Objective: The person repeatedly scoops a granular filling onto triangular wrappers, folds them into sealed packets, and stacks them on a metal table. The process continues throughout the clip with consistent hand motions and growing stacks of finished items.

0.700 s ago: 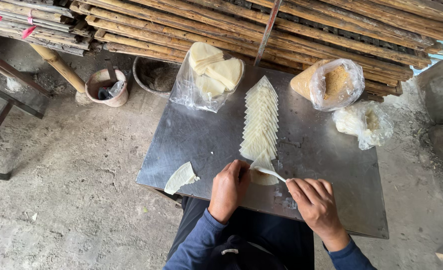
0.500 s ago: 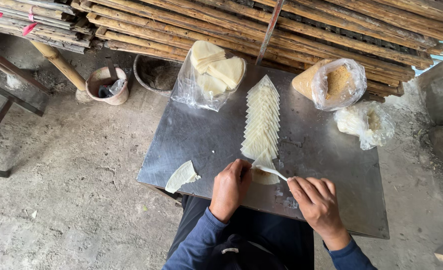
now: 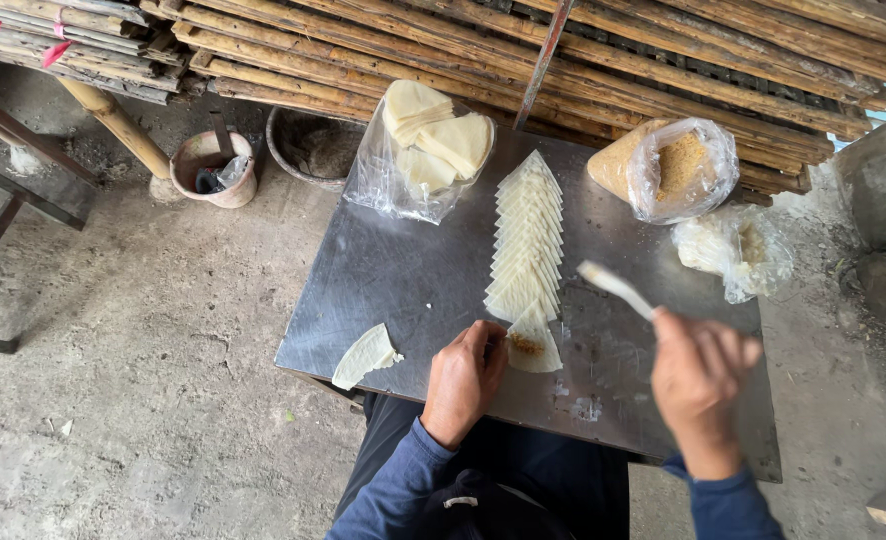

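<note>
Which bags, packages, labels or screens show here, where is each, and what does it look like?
Wrapper bag: table's far left, clear plastic, open, holding pale triangular sheets.
Crumb bag: far right, clear, rounded, holding orange-brown crumbs.
Small bag: right edge, clear, crumpled, whitish contents.
No labels, signs or screens visible.

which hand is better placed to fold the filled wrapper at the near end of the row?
Left, probably. The left hand already rests against the filled wrapper on the metal table. The right hand is lifted away, gripping a pale spatula.
</note>
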